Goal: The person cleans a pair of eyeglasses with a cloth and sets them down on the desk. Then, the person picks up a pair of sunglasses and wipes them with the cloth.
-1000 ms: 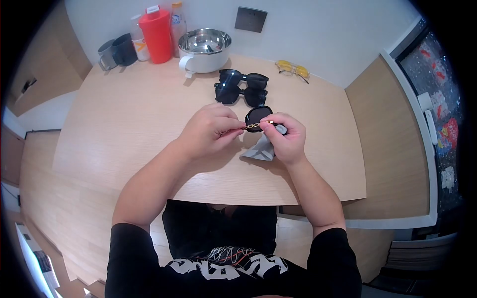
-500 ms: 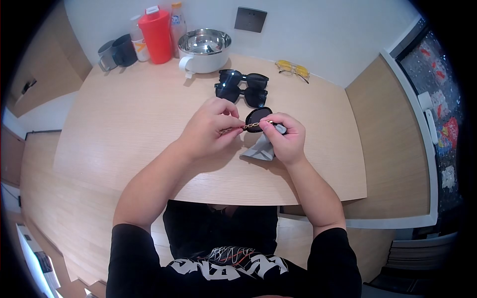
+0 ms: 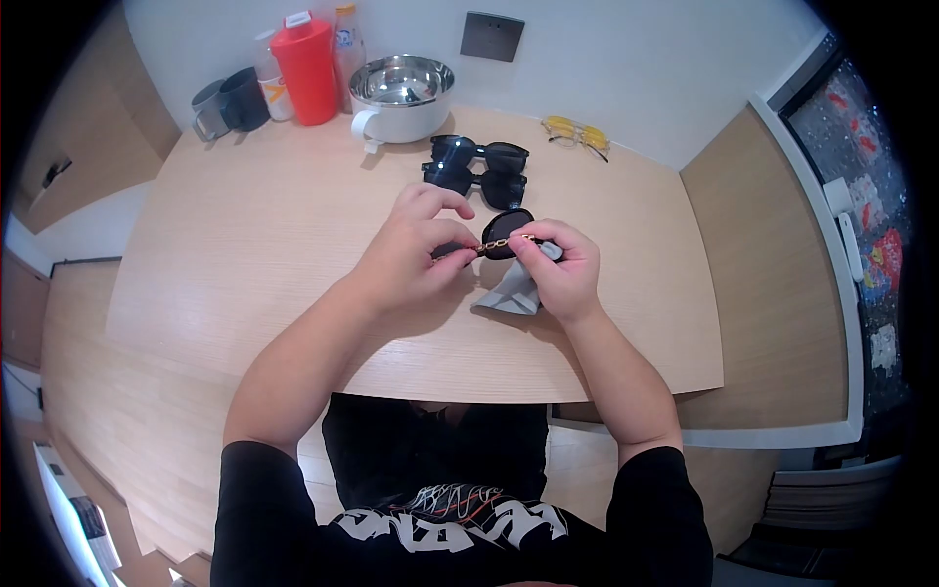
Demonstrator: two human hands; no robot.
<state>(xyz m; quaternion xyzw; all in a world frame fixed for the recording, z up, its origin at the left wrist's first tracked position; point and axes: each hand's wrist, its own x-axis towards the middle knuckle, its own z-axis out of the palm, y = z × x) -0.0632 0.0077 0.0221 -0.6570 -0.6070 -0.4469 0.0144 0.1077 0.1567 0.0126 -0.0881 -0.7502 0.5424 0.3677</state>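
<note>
Between my hands is a pair of dark sunglasses (image 3: 506,224) with a gold chain-link piece (image 3: 497,244) running along it. My left hand (image 3: 416,245) pinches the sunglasses at the left between thumb and finger, its upper fingers curled free of them. At the other end of the chain, my right hand (image 3: 565,272) grips the sunglasses and also a grey cloth (image 3: 511,292), which hangs below the fingers. Part of the frame is hidden behind both hands. Just beyond, two more pairs of black sunglasses (image 3: 502,190) lie one behind the other on the table.
Yellow-tinted glasses (image 3: 577,133) rest at the table's back right. A white-handled steel bowl (image 3: 406,112) stands at the back, beside a red jug (image 3: 307,73), bottles (image 3: 349,49) and dark mugs (image 3: 244,101). The wooden table (image 3: 245,293) has its front edge at my body.
My left hand's upper fingers have lifted and spread slightly from the sunglasses. Both hands otherwise stay almost in place, still holding them.
</note>
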